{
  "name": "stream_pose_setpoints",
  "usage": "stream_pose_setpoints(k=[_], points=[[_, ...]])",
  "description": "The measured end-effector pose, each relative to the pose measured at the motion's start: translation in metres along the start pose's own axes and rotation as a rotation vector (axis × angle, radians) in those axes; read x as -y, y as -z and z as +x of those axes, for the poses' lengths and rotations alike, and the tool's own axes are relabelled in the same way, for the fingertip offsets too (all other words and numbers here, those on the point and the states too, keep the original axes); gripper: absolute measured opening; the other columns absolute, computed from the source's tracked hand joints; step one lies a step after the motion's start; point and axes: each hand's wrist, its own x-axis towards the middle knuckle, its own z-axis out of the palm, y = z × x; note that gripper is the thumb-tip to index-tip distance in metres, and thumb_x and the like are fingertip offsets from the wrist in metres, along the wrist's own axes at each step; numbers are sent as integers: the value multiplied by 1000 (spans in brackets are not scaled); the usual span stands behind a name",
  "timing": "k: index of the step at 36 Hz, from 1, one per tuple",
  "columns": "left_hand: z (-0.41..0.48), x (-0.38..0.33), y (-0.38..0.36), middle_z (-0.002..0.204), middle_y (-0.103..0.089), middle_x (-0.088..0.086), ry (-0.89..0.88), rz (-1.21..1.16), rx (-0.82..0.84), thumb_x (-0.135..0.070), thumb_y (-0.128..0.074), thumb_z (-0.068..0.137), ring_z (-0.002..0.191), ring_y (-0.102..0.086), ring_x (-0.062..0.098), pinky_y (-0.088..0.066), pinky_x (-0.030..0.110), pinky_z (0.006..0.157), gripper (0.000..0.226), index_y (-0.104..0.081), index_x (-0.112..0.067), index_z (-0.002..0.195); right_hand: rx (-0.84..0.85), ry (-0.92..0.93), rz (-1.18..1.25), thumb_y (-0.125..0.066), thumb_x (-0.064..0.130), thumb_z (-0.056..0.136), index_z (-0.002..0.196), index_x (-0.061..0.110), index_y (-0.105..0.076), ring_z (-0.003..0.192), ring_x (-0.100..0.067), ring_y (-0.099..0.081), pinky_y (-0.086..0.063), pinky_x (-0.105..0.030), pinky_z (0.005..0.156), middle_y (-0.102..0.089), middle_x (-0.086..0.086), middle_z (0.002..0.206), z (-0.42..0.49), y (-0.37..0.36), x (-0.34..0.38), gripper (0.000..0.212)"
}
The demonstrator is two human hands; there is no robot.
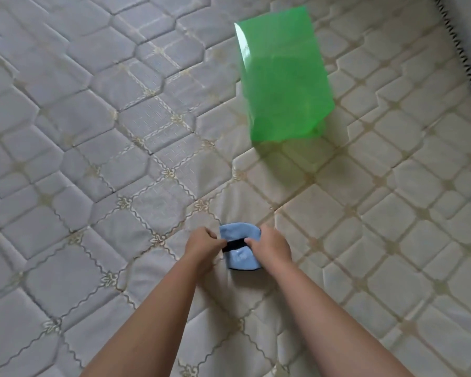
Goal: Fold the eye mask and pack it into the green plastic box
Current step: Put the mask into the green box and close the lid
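In the head view, the green plastic box (283, 77) stood upright on a quilted mattress (93, 131). It was translucent, tall and rectangular, and it cast a greenish shadow on the quilting just in front of it. The eye mask (241, 259), pale blue and folded into a compact bundle, lay on the mattress well in front of the box and a little to its left, on the person's side. A black strap (234, 245) ran across the middle of the bundle.

The left hand (204, 244) gripped the bundle's left side with curled fingers, its thumb at the strap's left end. The right hand (272, 246) clasped the right side in the same way, its thumb meeting the strap's right end. Both bare forearms reached towards the box from the bottom of the frame. Beyond the box to the right, a dark zigzag-stitched edge (462, 50) bordered the mattress.
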Motion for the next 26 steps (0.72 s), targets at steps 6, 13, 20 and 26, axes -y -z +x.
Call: stream_pose_setpoints(k=[6,13,20,26], points=[[5,-6,-3,58,-37,4,55,-7,104,-24,-70,72,50,-39,15,-29,22,43,30,-49,-2,73,-34,-15,-51,-69,32,78,118,4,-40,117,-33,-46,-40,-38,92,-42,-15,130,6,9,3,57],[14,-10,-6,120,-56,25,107,155,139,-44,-80,62,109,-58,33,-53,39,86,85,-43,1,123,110,-18,-73,-67,27,78,109,6,-45,99,-28,-54,-40,-32,74,-50,-12,116,13,18,6,44],[20,-9,-6,120,-55,23,145,231,142,-46,-80,63,110,-57,33,-51,39,89,82,-44,0,120,-64,157,-76,-50,14,83,100,7,-56,97,-28,-55,-41,-31,75,-59,-12,110,39,48,31,19],[24,-13,-7,118,-58,20,170,294,144,-49,-78,65,109,-57,30,-51,36,87,82,-42,-3,122,-70,39,654,-53,20,89,96,9,-55,66,-15,-56,-40,-23,54,-58,-2,78,66,75,71,13]])
